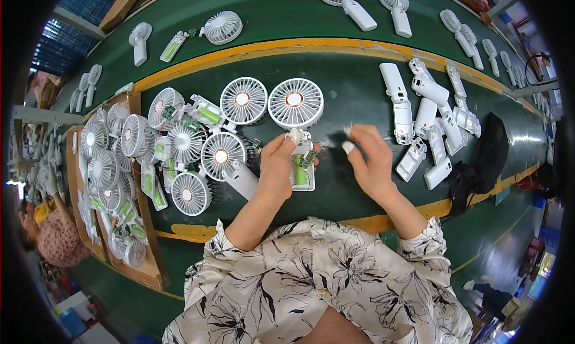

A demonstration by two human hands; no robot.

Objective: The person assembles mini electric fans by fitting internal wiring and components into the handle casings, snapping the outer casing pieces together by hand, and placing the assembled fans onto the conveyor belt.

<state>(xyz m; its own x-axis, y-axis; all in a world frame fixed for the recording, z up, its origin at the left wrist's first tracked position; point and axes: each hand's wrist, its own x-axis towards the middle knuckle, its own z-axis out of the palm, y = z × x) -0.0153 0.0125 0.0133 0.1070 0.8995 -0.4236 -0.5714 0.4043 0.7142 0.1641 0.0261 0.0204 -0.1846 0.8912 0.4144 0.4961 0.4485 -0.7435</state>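
A white handheld fan (294, 114) lies in front of me with its round head pointing away. Its handle is uncovered and shows a green battery (300, 171) and a small circuit board (308, 159). My left hand (278, 164) is closed around the upper part of that handle, where the neck meets the head. To the right, my right hand (372, 160) hovers above the bench, apart from the fan. Its thumb and forefinger are spread with nothing visible between them, and both tips wear white covers. Another fan (243, 101) lies just left of the held one.
Several fans, some with wires and batteries exposed, crowd the left beside a cardboard tray (157, 267). White handle covers (396, 98) are heaped at the right, near a black cloth (483, 164). Beyond a yellow edge, a green conveyor belt (287, 22) carries more fans. Another person (60, 239) sits far left.
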